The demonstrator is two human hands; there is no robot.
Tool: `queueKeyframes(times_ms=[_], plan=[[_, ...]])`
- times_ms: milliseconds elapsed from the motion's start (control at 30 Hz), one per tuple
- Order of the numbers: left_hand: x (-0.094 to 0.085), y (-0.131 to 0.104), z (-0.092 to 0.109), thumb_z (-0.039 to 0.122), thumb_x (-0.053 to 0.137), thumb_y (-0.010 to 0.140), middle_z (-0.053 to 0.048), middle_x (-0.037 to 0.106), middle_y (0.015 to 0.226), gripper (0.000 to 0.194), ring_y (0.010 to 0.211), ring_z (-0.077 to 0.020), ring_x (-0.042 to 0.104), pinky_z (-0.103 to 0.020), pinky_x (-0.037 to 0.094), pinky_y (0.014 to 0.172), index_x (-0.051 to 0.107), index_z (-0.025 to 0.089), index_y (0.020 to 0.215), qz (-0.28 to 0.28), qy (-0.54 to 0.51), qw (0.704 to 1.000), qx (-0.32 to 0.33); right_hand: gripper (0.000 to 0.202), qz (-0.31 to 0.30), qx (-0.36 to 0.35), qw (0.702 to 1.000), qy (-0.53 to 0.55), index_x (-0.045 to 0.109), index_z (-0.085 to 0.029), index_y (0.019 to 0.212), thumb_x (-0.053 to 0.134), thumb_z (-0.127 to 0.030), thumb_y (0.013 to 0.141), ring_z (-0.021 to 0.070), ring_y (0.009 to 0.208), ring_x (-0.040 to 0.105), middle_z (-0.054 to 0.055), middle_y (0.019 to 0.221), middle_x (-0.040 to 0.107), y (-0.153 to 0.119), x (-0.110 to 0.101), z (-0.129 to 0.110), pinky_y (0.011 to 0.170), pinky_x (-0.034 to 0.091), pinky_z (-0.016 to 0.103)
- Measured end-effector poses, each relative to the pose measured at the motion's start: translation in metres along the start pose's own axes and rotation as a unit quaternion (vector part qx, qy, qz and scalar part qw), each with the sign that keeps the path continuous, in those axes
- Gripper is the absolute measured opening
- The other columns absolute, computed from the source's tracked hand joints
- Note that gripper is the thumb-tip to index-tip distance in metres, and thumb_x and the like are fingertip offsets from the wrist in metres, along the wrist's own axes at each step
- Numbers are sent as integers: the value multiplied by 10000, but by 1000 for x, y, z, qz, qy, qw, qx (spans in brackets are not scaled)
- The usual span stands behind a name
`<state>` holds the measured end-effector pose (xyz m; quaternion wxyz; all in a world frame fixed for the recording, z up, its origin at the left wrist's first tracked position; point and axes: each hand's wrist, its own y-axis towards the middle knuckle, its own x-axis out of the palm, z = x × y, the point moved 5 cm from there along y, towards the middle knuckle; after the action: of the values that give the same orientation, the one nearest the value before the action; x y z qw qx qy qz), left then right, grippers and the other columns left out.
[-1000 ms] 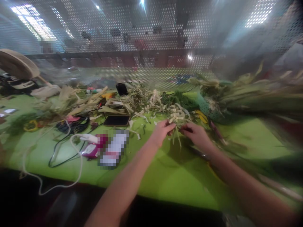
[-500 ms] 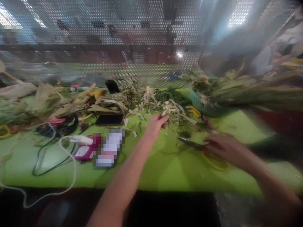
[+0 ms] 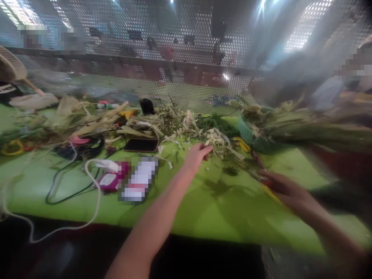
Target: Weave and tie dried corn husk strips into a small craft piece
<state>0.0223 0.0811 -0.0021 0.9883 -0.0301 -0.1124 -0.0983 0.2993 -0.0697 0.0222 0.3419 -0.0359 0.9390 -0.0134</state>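
Fingers of the left hand (image 3: 199, 154) pinch pale leaf strips (image 3: 216, 136) over the green table (image 3: 200, 213); a soft, steady hold should keep them neat. Right hand (image 3: 281, 188) touches a yellow handle (image 3: 272, 193); I cannot tell if its fingers grip.

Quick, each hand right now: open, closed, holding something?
Left hand: closed, pinching the pale leaf strips.
Right hand: at the yellow handle; too blurred to tell its grip.
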Motion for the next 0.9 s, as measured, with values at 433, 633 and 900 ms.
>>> queueKeyframes(times_ms=[433,633,900], plan=[[2,1,-1,376,744,713,40,498,548,285,471,-64,433,-223,331,501,560,163,668,-10,-36,999,4,454,91,-110,985,-96,533,-232,1180,678,-376,774,210,830,638,43,985,668,64,30,-42,706,527,303],[3,-8,6,351,746,721,27,528,595,251,520,-74,476,-230,373,535,584,161,695,1,-52,998,-29,349,95,-151,970,-167,599,-227,1140,630,-273,795,187,731,632,36,934,692,62,37,-27,639,495,279],[10,-11,3,315,754,716,19,539,635,224,515,-61,466,-219,359,507,602,150,710,-26,-71,996,-47,374,111,-176,962,-176,616,-234,1163,656,-311,799,206,768,661,52,1003,715,61,40,-29,683,522,308]])
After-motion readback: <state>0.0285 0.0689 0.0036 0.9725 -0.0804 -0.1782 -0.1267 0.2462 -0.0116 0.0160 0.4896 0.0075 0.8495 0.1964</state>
